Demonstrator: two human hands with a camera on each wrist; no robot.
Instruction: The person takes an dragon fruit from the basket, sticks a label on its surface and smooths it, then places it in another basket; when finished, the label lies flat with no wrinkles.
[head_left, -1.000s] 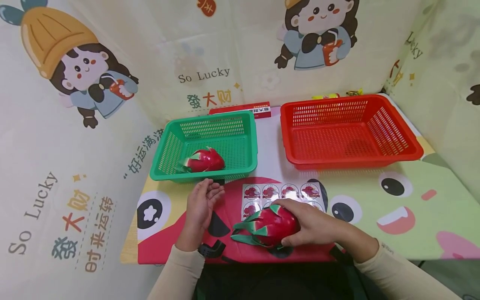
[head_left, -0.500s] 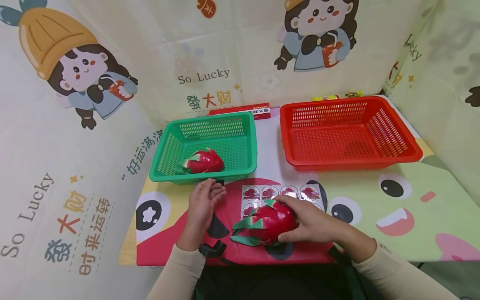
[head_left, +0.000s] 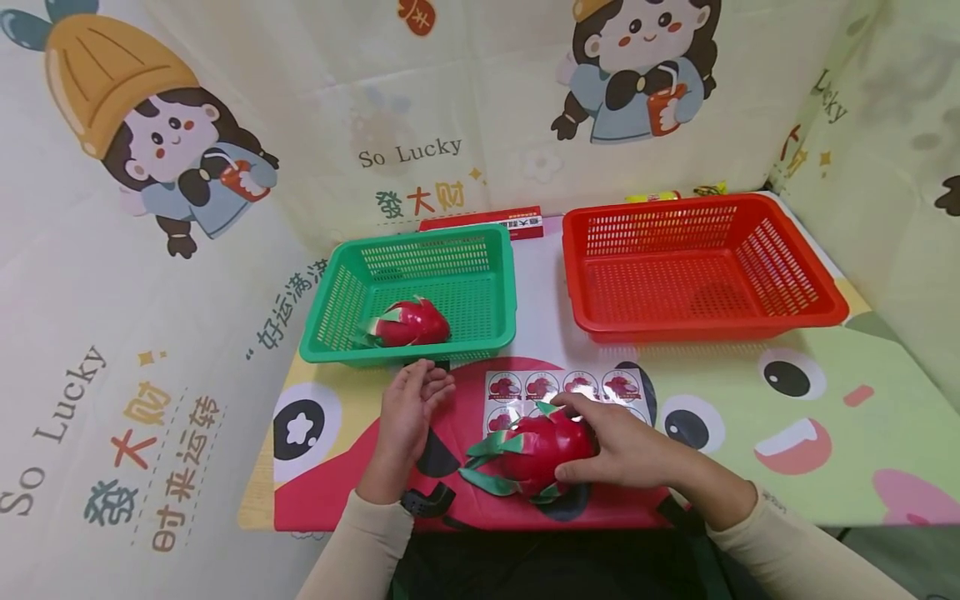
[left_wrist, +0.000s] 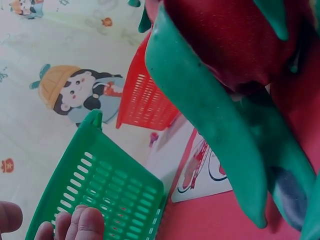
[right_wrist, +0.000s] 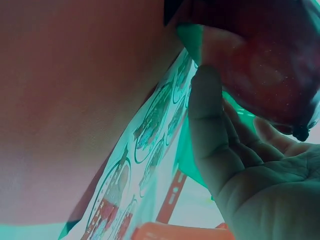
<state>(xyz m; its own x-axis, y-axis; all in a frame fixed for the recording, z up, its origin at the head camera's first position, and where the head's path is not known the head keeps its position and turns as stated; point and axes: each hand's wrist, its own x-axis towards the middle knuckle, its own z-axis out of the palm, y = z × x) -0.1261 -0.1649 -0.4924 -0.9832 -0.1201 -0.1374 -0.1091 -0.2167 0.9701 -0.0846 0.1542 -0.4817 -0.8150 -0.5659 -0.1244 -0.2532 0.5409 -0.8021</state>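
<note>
A dragon fruit (head_left: pixel 546 454), glossy red with green scales, lies at the front of the table with its leafy end pointing left. My right hand (head_left: pixel 626 442) holds its rounded right end, thumb on the near side and fingers on the far side. The right wrist view shows the thumb (right_wrist: pixel 206 95) against the red skin (right_wrist: pixel 265 65). My left hand (head_left: pixel 405 408) is held to the left of the fruit, palm turned inward, fingers loosely bent around nothing. Long green scales (left_wrist: pixel 210 110) fill much of the left wrist view. Partly under the fruit lies a white sheet of round stickers (head_left: pixel 581 383).
Behind my left hand stands a green basket (head_left: pixel 420 353) with another dragon fruit (head_left: pixel 412 323) inside. A red basket (head_left: pixel 705 325) is at the back right. Behind the baskets are a red box (head_left: pixel 525 223) and small yellow packets (head_left: pixel 652 197). A printed curtain (head_left: pixel 510 100) hangs behind.
The dragon fruit has turned slightly under my right hand, so its green scales sit differently. The left hand stays about where it was.
</note>
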